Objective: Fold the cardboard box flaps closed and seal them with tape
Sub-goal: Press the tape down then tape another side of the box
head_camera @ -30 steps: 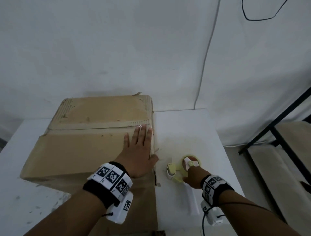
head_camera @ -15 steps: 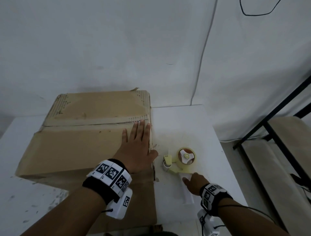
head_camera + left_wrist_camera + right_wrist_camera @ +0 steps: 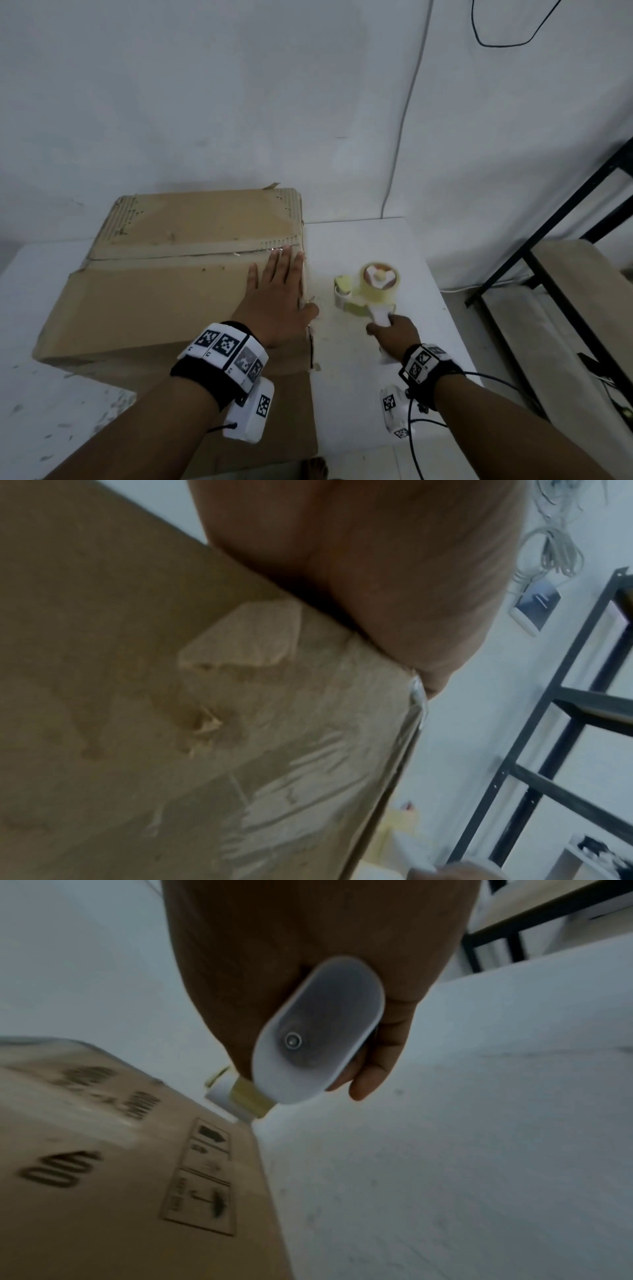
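Observation:
A brown cardboard box [image 3: 164, 291] sits on the white table [image 3: 363, 246] with its top flaps folded down. My left hand [image 3: 277, 294] lies flat on the near flap by the box's right edge, fingers straight. The same flap fills the left wrist view as the cardboard box [image 3: 171, 723], with my palm pressed on it. My right hand [image 3: 394, 334] grips the white handle of the tape dispenser [image 3: 371, 287], right of the box, its yellowish tape roll pointing away. In the right wrist view my fingers wrap the tape dispenser [image 3: 318, 1031] handle beside the printed box side [image 3: 120, 1177].
A black metal shelf frame [image 3: 561, 233] with a wooden board stands right of the table. A thin cable [image 3: 404, 113] hangs down the white wall behind. Cables run from my right wrist band.
My right hand slid from the tape roll down to the dispenser's handle and closed round it, lifting the dispenser a little. My left hand stayed flat on the flap.

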